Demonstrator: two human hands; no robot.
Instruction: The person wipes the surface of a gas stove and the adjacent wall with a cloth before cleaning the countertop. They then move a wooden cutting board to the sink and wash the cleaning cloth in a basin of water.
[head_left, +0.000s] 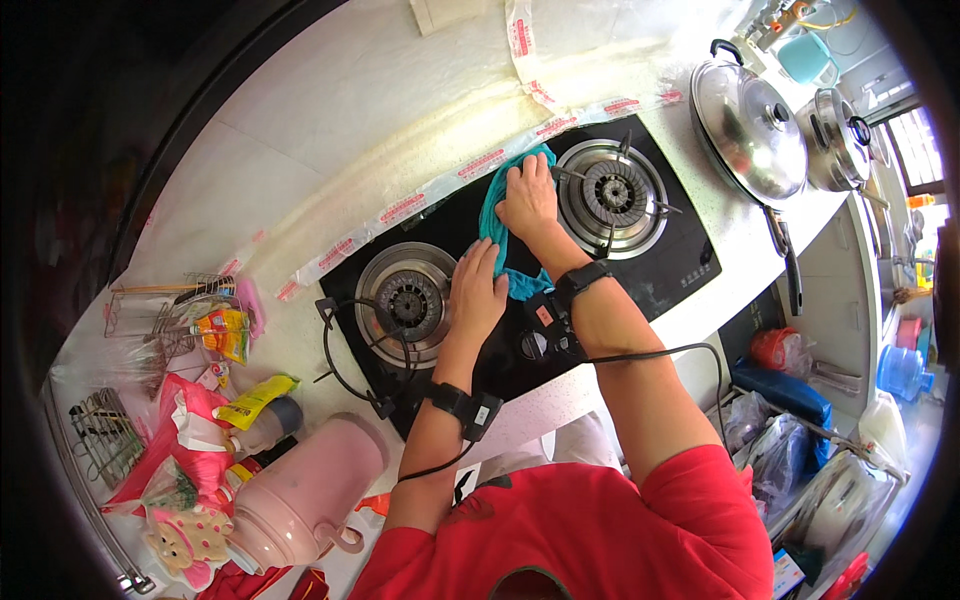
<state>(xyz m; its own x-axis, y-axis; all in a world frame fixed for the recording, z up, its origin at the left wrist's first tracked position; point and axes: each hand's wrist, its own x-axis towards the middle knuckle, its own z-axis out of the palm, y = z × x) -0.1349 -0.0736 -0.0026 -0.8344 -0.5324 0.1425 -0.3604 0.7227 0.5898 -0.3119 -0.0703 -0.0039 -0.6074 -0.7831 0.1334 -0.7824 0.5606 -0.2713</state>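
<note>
A teal cloth (491, 217) lies bunched on the black glass gas cooktop (465, 206), between its two burners. My right hand (531, 196) presses on the far part of the cloth with bent fingers, beside the right burner (615, 193). Nearer to me, my left hand (480, 289) has its fingertips and thumb on the cloth's left edge, next to the left burner (407, 305). A black pan support (328, 337) sits askew, tilted over the left burner's outer side. The control knob (534, 345) shows below the cloth, with another partly hidden by my right wrist.
Right of the cooktop stand a lidded wok (750, 127), its handle past the counter edge, and a steel pot (834, 142). At left are a pink vacuum flask (307, 487), a wire rack (172, 322) and bagged packets. A cable (675, 349) hangs from my right wrist.
</note>
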